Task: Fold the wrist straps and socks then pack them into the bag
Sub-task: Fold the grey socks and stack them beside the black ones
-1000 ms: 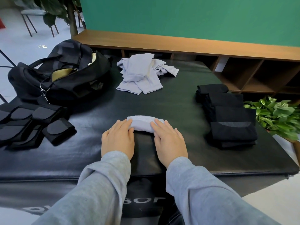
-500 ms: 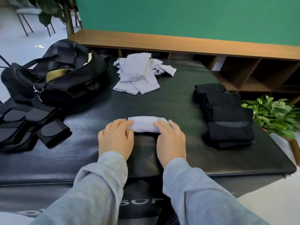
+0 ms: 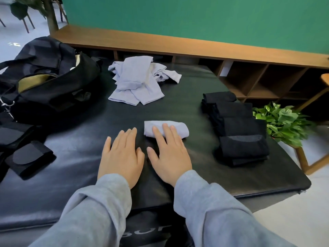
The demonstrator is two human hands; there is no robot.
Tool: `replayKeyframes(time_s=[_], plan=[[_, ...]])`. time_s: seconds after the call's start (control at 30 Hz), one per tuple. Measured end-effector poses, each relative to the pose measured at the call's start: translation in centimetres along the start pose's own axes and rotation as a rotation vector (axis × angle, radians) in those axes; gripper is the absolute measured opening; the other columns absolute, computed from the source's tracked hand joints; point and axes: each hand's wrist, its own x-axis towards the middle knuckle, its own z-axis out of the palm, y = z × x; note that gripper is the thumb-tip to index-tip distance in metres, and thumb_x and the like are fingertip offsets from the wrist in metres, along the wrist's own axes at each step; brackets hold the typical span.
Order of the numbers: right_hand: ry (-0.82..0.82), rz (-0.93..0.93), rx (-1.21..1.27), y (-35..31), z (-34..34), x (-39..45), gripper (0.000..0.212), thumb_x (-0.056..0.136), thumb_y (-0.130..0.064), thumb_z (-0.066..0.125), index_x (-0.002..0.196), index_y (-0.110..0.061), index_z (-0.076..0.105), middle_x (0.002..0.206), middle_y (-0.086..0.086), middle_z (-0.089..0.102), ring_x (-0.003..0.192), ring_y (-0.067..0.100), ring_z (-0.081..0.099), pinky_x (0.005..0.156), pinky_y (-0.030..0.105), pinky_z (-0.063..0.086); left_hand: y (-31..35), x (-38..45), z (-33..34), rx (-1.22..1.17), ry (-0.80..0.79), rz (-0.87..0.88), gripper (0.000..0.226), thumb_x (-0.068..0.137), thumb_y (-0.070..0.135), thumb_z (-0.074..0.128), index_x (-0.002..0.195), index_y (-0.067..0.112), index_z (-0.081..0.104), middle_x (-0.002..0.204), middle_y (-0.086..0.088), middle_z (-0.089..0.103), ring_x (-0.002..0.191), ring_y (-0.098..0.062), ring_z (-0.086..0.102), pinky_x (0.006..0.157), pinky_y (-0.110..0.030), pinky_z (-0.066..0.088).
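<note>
A folded light-purple sock (image 3: pixel 179 130) lies on the black mat (image 3: pixel 85 157). My right hand (image 3: pixel 169 154) rests flat with straight fingers on the sock's near side. My left hand (image 3: pixel 122 155) lies flat on the mat just left of the sock, apart from it. A loose heap of light-purple socks (image 3: pixel 138 81) sits farther back. Folded black socks (image 3: pixel 236 127) are stacked in a row at the right. Black wrist straps (image 3: pixel 26 157) lie at the left edge. The open black bag (image 3: pixel 49 82) stands at the back left.
A wooden shelf unit (image 3: pixel 258 81) runs under the green wall behind the mat. A potted green plant (image 3: pixel 284 122) on a wooden stand sits just off the mat's right edge. Chair legs and a plant trunk (image 3: pixel 49 15) stand at the far left.
My left hand has come off the folded sock and now lies flat on the mat beside it. My right hand stays on the sock. The view has shifted, so things sit further right.
</note>
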Motion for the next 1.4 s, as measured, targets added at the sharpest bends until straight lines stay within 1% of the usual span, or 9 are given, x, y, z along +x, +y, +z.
replayKeyframes(time_s=[0.23, 0.5, 0.6, 0.73, 0.83, 1.0, 1.1, 1.2, 1.4], plan=[[-0.036, 0.111, -0.017, 3.7, -0.9, 6.1, 0.065, 0.094, -0.048, 0.042, 0.149, -0.026, 0.017, 0.159, -0.001, -0.003, 0.145, 0.017, -0.010, 0.117, 0.034, 0.008, -0.1, 0.3, 0.1, -0.022, -0.006, 0.003, 0.056, 0.094, 0.033, 0.028, 0.148, 0.026, 0.015, 0.154, 0.011, 0.021, 0.143, -0.008, 0.008, 0.117, -0.033, 0.001], [-0.013, 0.216, -0.023, 7.1, -1.3, 11.2, 0.069, 0.092, -0.049, 0.045, 0.148, -0.018, 0.019, 0.159, 0.004, -0.003, 0.145, 0.020, -0.011, 0.118, 0.034, 0.002, -0.2, 0.3, 0.2, -0.032, -0.022, 0.002, 0.054, 0.094, 0.033, 0.029, 0.147, 0.027, 0.020, 0.152, 0.012, 0.024, 0.143, -0.007, 0.011, 0.116, -0.033, 0.004], [-0.004, 0.208, -0.023, 7.1, -1.4, 11.6, 0.070, 0.093, -0.049, 0.045, 0.148, -0.017, 0.017, 0.159, 0.006, -0.005, 0.145, 0.021, -0.012, 0.118, 0.034, -0.001, -0.1, 0.3, 0.2, -0.042, -0.025, -0.002, 0.054, 0.094, 0.033, 0.029, 0.147, 0.027, 0.020, 0.153, 0.012, 0.023, 0.143, -0.007, 0.010, 0.116, -0.033, 0.005], [0.059, 0.127, -0.103, 6.3, -1.2, 10.2, 0.075, 0.094, -0.050, 0.040, 0.151, -0.021, 0.001, 0.159, 0.003, -0.012, 0.144, 0.022, -0.016, 0.117, 0.038, -0.005, 0.0, 0.3, 0.1, -0.030, -0.022, -0.005, 0.053, 0.094, 0.035, 0.021, 0.147, 0.029, 0.019, 0.153, 0.013, 0.020, 0.143, -0.006, 0.008, 0.116, -0.032, 0.004], [0.010, 0.069, -0.127, 4.7, -0.8, 8.0, 0.073, 0.094, -0.051, 0.036, 0.151, -0.025, -0.002, 0.159, -0.002, -0.013, 0.144, 0.019, -0.017, 0.117, 0.040, -0.007, 0.1, 0.4, 0.0, 0.015, -0.072, -0.001, 0.054, 0.096, 0.037, 0.020, 0.148, 0.031, 0.009, 0.156, 0.013, 0.010, 0.144, -0.008, 0.000, 0.116, -0.034, 0.001], [-0.041, 0.160, -0.123, 3.7, -0.9, 5.9, 0.061, 0.097, -0.047, 0.029, 0.151, -0.027, 0.009, 0.160, -0.004, -0.003, 0.145, 0.016, -0.013, 0.118, 0.040, -0.007, 0.1, 1.3, -0.1, 0.164, -0.201, 0.090, 0.054, 0.098, 0.039, 0.009, 0.149, 0.029, -0.005, 0.157, 0.007, -0.008, 0.144, -0.014, -0.011, 0.117, -0.038, 0.000], [0.024, 0.237, -0.031, 3.6, -1.2, 6.1, 0.056, 0.097, -0.039, 0.032, 0.149, -0.024, 0.021, 0.159, -0.006, 0.005, 0.146, 0.013, -0.007, 0.118, 0.035, -0.005, 0.0, 2.2, -0.2, 0.197, -0.245, 0.136, 0.053, 0.099, 0.040, 0.007, 0.148, 0.028, -0.009, 0.157, 0.007, -0.012, 0.143, -0.015, -0.015, 0.117, -0.037, -0.003], [0.109, 0.278, 0.052, 3.7, -1.2, 6.2, 0.054, 0.096, -0.030, 0.036, 0.148, -0.023, 0.025, 0.159, -0.009, 0.005, 0.145, 0.010, -0.004, 0.118, 0.033, -0.002, -0.1, 3.4, 0.1, 0.217, -0.273, 0.170, 0.053, 0.099, 0.041, 0.007, 0.148, 0.029, -0.010, 0.156, 0.006, -0.015, 0.143, -0.015, -0.016, 0.116, -0.037, -0.005], [0.116, 0.361, 0.119, 3.9, -1.1, 6.5, 0.051, 0.097, -0.027, 0.035, 0.147, -0.021, 0.028, 0.158, -0.008, 0.011, 0.145, 0.009, 0.002, 0.118, 0.032, 0.003, 0.5, 7.1, 0.9, 0.147, -0.282, 0.177, 0.057, 0.100, 0.042, 0.015, 0.148, 0.026, -0.011, 0.155, 0.004, -0.018, 0.142, -0.014, -0.018, 0.115, -0.035, -0.008]])
